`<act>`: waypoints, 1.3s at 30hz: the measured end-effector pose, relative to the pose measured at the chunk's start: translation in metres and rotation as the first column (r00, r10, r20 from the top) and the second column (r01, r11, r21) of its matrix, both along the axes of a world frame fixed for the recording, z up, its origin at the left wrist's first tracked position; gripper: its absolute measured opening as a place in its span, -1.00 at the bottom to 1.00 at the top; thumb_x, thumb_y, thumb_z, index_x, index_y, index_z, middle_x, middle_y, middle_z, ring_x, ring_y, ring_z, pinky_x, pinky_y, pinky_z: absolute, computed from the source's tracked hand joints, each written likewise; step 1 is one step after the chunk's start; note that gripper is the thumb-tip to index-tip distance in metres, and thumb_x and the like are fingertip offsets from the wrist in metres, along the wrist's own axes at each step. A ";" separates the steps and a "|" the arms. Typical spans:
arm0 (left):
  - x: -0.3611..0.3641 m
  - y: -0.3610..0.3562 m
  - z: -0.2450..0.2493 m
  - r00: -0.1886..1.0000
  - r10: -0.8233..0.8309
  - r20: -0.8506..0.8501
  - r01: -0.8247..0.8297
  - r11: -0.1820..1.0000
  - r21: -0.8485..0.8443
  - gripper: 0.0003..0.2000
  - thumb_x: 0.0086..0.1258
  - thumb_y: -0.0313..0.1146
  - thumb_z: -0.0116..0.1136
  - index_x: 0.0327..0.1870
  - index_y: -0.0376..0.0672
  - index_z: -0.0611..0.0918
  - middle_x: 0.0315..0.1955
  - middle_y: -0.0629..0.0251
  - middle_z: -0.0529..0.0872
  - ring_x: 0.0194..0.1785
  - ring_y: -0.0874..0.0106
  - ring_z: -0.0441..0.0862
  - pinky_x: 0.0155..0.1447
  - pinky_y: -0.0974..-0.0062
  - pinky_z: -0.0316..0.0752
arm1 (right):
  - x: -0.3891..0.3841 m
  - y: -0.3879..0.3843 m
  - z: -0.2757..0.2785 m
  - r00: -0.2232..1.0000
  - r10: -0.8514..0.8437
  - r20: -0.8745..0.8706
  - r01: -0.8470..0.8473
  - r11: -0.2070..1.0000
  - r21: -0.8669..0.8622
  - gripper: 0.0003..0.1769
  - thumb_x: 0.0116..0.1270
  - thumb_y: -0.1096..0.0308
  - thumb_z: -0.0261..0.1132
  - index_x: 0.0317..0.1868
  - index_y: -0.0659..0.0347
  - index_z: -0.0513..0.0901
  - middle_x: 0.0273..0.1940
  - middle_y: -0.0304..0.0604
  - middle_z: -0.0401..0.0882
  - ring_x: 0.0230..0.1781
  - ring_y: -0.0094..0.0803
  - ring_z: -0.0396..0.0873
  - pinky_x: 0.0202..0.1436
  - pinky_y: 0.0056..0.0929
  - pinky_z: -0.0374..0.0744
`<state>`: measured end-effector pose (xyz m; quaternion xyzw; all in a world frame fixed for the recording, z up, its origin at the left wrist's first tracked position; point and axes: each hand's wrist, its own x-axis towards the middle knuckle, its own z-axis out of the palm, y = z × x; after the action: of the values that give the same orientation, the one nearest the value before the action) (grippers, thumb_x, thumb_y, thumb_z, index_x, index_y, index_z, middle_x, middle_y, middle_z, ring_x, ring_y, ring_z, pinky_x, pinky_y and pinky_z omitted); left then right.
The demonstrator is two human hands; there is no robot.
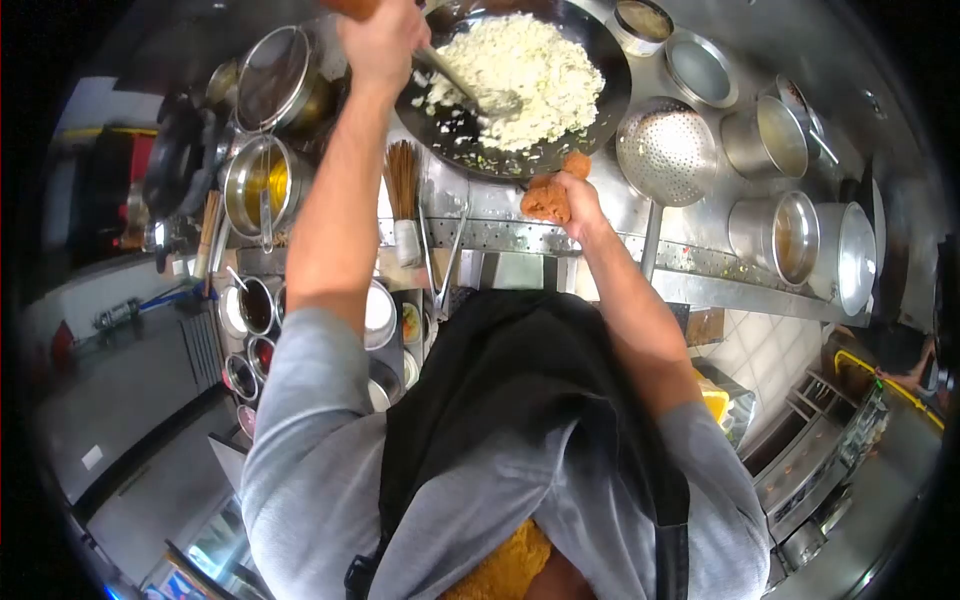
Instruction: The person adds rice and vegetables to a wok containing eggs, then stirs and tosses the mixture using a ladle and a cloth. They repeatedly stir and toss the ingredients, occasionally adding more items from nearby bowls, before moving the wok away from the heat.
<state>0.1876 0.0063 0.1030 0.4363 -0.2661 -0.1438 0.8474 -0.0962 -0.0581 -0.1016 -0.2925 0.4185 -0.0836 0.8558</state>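
Observation:
My left hand [378,48] is closed round the long handle of a ladle [452,76], whose brown grip end juts out past the fist. The ladle's bowl rests in a heap of white, rice-like food [535,70] with small green bits. That food lies in a large black wok [612,75] at the top of the head view. At the wok's near edge, my right hand [583,203] grips a folded orange-brown cloth [547,200], pressed against the rim; whether a handle is under the cloth is hidden.
Right of the wok lies a perforated strainer [667,150], with several metal pots [765,138] beyond. A bamboo brush [402,190] and tongs [445,260] are near my left forearm. A pot of yellow oil [262,190] and several sauce containers [257,303] stand to the left.

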 end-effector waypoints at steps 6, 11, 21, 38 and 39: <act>0.012 0.035 0.088 0.965 0.168 0.202 -0.182 0.982 0.054 -0.74 0.49 -0.33 0.20 -0.44 0.06 0.41 -0.75 0.59 0.27 -0.75 0.60 0.22 -0.66 0.54 0.22 | 0.000 -0.005 -0.001 0.999 -0.041 -0.003 0.041 0.999 -0.023 -0.59 0.41 0.35 0.19 0.14 0.51 0.48 0.00 0.18 0.65 -0.01 0.05 0.72 0.03 0.06 0.76; 0.037 0.010 0.017 0.982 0.100 -0.163 -0.098 0.995 0.017 -0.69 0.49 -0.33 0.21 -0.47 0.08 0.36 -0.75 0.57 0.25 -0.77 0.57 0.19 -0.65 0.50 0.19 | 0.001 0.002 -0.005 0.995 -0.096 0.021 0.096 0.995 0.011 -0.62 0.38 0.43 0.19 0.12 0.50 0.47 -0.05 0.17 0.68 -0.12 0.00 0.75 -0.14 0.01 0.78; 0.023 -0.059 0.023 0.991 0.055 -0.123 -0.033 0.984 0.175 -0.68 0.47 -0.35 0.26 -0.48 0.03 0.38 -0.74 0.54 0.34 -0.76 0.58 0.27 -0.70 0.50 0.16 | 0.009 0.013 -0.008 0.969 -0.236 0.077 0.244 0.961 -0.127 -0.67 0.40 0.44 0.13 0.07 0.52 0.48 -0.09 0.20 0.68 -0.11 0.05 0.74 -0.03 0.00 0.76; -0.026 -0.087 0.042 0.965 0.217 0.148 -0.230 0.970 0.081 -0.73 0.43 -0.39 0.27 -0.46 -0.01 0.42 -0.74 0.54 0.31 -0.76 0.58 0.24 -0.66 0.52 0.19 | 0.012 0.017 0.003 0.972 -0.211 0.102 0.227 0.958 -0.176 -0.69 0.39 0.46 0.09 0.08 0.46 0.45 -0.14 0.21 0.68 -0.17 0.02 0.73 -0.05 -0.01 0.76; -0.020 -0.098 0.008 0.918 0.375 0.132 -0.397 0.887 0.237 -0.74 0.43 -0.40 0.27 -0.45 -0.03 0.44 -0.74 0.54 0.34 -0.76 0.58 0.27 -0.66 0.51 0.20 | 0.010 0.022 0.011 0.968 -0.239 0.079 0.249 0.956 -0.153 -0.70 0.40 0.45 0.10 0.07 0.47 0.46 -0.14 0.21 0.69 -0.17 0.02 0.73 -0.05 -0.01 0.76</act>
<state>0.1674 -0.0919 0.1109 0.5928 -0.1876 0.0121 0.7831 -0.0858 -0.0364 -0.0905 -0.3043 0.4176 -0.2308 0.8245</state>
